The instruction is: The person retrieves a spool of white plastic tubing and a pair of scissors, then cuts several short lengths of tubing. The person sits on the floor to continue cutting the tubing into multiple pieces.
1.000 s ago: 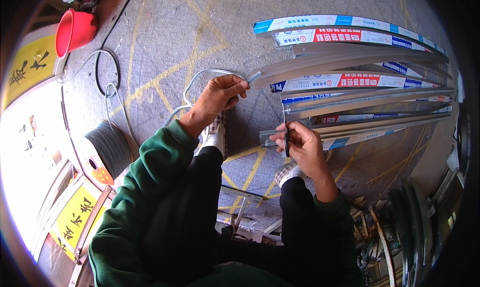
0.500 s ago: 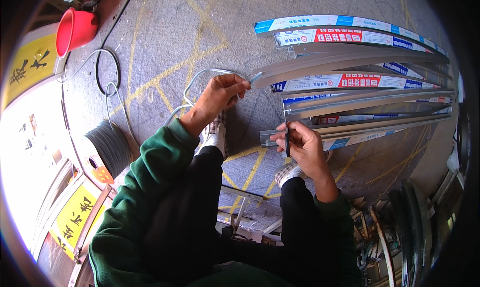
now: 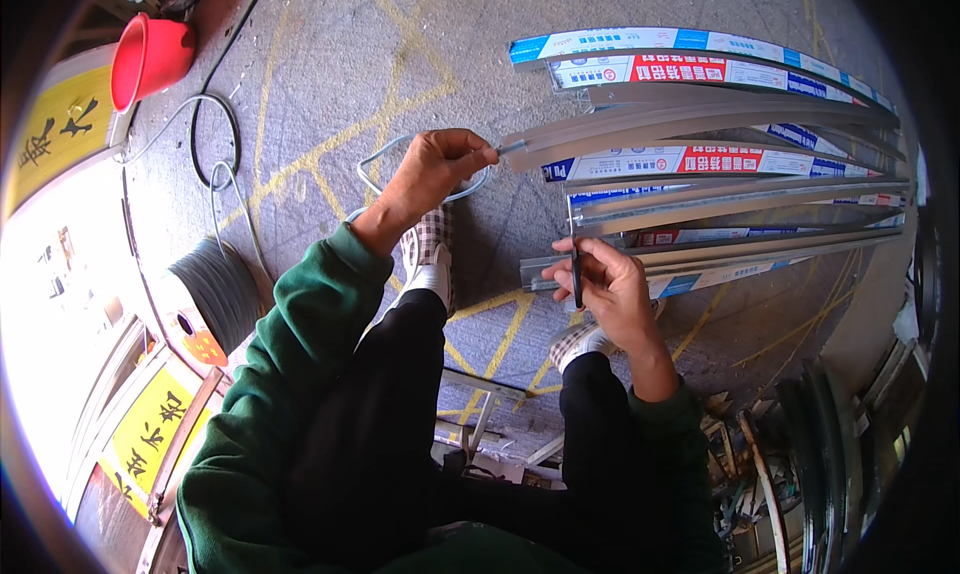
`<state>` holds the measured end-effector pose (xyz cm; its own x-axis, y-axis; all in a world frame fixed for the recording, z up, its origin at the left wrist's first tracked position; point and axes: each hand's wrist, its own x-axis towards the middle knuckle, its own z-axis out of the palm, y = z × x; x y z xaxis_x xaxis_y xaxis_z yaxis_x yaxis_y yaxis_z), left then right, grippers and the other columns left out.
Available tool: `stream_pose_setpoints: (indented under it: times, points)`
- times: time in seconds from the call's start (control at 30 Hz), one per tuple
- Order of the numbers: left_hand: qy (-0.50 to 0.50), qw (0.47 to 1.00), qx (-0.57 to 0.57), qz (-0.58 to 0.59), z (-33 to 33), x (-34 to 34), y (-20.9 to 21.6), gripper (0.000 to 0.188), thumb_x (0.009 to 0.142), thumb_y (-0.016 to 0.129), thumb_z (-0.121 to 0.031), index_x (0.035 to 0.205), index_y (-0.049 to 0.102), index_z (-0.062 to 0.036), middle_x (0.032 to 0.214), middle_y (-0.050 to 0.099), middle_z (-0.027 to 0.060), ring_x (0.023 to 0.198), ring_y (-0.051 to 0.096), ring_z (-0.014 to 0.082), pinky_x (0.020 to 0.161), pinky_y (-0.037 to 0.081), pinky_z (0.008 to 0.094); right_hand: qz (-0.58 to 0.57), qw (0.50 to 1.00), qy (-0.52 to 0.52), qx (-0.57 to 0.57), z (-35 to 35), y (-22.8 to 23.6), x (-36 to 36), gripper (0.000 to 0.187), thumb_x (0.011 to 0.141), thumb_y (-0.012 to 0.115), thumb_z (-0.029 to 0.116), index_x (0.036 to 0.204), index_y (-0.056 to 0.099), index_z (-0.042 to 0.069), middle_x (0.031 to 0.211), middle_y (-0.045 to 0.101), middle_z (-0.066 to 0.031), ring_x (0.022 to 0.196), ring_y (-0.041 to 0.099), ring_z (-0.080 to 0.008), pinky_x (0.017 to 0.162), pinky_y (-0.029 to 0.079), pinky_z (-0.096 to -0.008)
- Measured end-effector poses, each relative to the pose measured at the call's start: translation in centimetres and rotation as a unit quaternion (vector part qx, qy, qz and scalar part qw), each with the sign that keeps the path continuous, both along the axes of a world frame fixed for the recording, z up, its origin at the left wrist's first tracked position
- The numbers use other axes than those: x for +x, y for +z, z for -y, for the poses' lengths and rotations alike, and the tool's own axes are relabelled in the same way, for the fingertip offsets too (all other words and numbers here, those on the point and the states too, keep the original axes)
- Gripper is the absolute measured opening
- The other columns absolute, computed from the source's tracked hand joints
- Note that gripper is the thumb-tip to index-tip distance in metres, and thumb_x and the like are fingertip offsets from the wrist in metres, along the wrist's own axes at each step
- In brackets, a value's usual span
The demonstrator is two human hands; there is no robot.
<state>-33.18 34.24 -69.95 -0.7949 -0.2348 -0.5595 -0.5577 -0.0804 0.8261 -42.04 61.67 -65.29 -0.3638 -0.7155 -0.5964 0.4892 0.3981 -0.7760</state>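
My left hand (image 3: 447, 167) pinches the end of a thin grey sealing strip (image 3: 376, 161) between thumb and fingertips, right at the tip of a long metal profile (image 3: 640, 127). A short bit of the strip shows between the fingertips and the profile's end; whether it sits in a groove is too small to tell. Slack strip loops behind the left hand. My right hand (image 3: 607, 284) is closed around black-handled scissors (image 3: 576, 274), seen edge-on, their thin blade pointing away from me, near the ends of the lower profiles (image 3: 700, 257).
More profiles with printed blue, white and red wrapping (image 3: 640, 71) lie on the right. A spool of grey strip (image 3: 217, 291) stands at left, below a red bucket (image 3: 155, 59). My shoes (image 3: 428, 244) are close under the hands. Scrap pieces (image 3: 745, 474) fill the lower right.
The loop of strip behind my left hand has shifted and tightened round the wrist side. My left hand moved slightly left and down with the strip. The right hand has barely moved.
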Motion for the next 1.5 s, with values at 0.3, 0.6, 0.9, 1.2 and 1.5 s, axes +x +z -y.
stream_pose_setpoints:
  times: [0.3,0.6,0.9,1.2,1.5]
  points:
    - [-0.031,0.996,-0.082,0.008,-0.4,-1.5,0.3,0.020,0.095,0.068,-0.021,0.096,0.074,-0.0013,0.072,0.058,-0.0034,0.066,0.049,0.0055,0.057,0.039,0.0261,0.054,0.998,0.018,-0.029,1.0,0.9,-1.1,0.041,0.100,0.061,0.023,0.131,0.056,-0.003,0.096,0.072,-0.0135,0.076,0.070,-0.0143,0.062,0.053,-0.0234]
    - [-0.008,0.995,-0.087,0.043,-0.9,-2.0,0.3,0.024,0.093,0.070,-0.024,0.092,0.073,0.0000,0.069,0.056,-0.0035,0.062,0.046,0.0046,0.053,0.035,0.0251,0.198,0.978,-0.025,-0.061,5.3,-0.5,-3.4,0.048,0.105,0.049,0.041,0.118,0.061,-0.003,0.092,0.070,-0.0160,0.074,0.070,-0.0168,0.056,0.053,-0.0232]
    - [-0.001,0.996,-0.071,0.045,-0.8,-2.2,0.9,0.030,0.096,0.066,-0.028,0.089,0.070,0.0003,0.068,0.059,-0.0001,0.060,0.050,0.0064,0.052,0.038,0.0259,0.215,0.971,-0.083,-0.060,5.5,-1.4,-3.6,0.045,0.104,0.052,0.038,0.115,0.063,-0.004,0.083,0.068,-0.0089,0.065,0.063,-0.0098,0.050,0.047,-0.0198]
    - [-0.018,0.997,-0.044,0.065,0.2,-1.6,1.5,0.030,0.101,0.059,-0.029,0.094,0.067,-0.0008,0.074,0.065,0.0038,0.064,0.059,0.0098,0.059,0.048,0.0254,0.111,0.954,-0.275,-0.051,-2.5,-3.3,-16.1,0.044,0.101,0.061,0.030,0.121,0.059,-0.008,0.087,0.064,-0.0043,0.067,0.057,-0.0043,0.050,0.042,-0.0152]
    - [-0.058,0.998,-0.022,-0.010,0.5,-1.2,0.7,0.014,0.097,0.063,-0.010,0.104,0.064,0.0020,0.086,0.070,0.0100,0.080,0.068,0.0157,0.073,0.057,0.0303,0.114,0.967,-0.221,-0.055,-1.1,-1.6,-14.4,0.052,0.103,0.053,0.041,0.121,0.061,-0.006,0.087,0.066,-0.0079,0.072,0.061,-0.0102,0.056,0.048,-0.0191]
